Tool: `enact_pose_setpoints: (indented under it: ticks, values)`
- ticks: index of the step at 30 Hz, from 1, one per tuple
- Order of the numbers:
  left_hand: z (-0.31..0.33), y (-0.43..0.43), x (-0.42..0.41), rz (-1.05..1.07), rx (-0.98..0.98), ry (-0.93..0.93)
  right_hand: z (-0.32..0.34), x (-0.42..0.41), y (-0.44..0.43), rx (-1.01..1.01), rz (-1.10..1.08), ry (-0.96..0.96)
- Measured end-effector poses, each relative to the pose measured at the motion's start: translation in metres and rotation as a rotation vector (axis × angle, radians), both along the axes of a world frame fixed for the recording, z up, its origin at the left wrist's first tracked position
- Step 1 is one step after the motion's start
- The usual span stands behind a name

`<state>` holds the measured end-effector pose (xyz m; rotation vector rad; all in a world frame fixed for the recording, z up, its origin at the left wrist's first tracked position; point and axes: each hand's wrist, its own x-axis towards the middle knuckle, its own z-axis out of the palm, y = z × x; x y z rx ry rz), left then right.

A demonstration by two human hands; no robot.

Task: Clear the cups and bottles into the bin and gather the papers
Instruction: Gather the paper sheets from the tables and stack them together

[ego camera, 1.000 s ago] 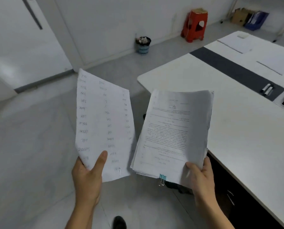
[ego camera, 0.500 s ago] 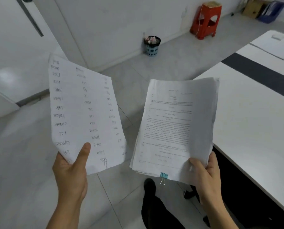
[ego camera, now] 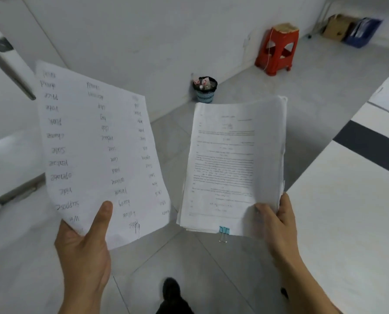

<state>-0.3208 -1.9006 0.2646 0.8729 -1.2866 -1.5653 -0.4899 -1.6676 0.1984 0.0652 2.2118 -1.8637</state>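
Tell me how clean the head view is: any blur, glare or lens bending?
Head view: even light, no hard glare. The handwritten sheet in the left hand is legible; print on the clipped stack is too soft to read. The right hand shows slight motion smear. The wide lens bows the table edge.

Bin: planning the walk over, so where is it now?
Head view, upper centre: the bin stands on the floor against the white wall, left of the red stool, just above the clipped paper stack in frame.
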Motion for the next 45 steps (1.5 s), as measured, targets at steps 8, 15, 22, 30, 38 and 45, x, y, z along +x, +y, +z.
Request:
enact_pose_setpoints:
  ticks: [8,15,22,30,38,45]
  values:
    - [-0.028,-0.144,-0.208,-0.278,0.073,0.006,-0.004,-0.136,-0.112,0.051,-0.311,0.030]
    - [0.002,-0.161,-0.419,-0.725,0.038,-0.020,0.019,-0.225,-0.113,0.061,-0.706,-0.010]
    - [-0.024,-0.098,-0.608,-0.967,0.032,-0.066,-0.022,-0.345,-0.075,0.003,-0.951,0.005]
    - [-0.004,-0.035,-0.813,-1.041,0.020,-0.028,-0.006,-0.560,-0.017,-0.064,-1.033,0.007]
    - [-0.040,0.035,-1.006,-1.153,0.090,-0.109,-0.034,-0.722,0.039,-0.074,-1.147,-0.085]
    - [-0.053,0.138,-1.198,-1.433,0.066,-0.158,-0.037,-0.838,0.101,-0.102,-1.453,-0.149]
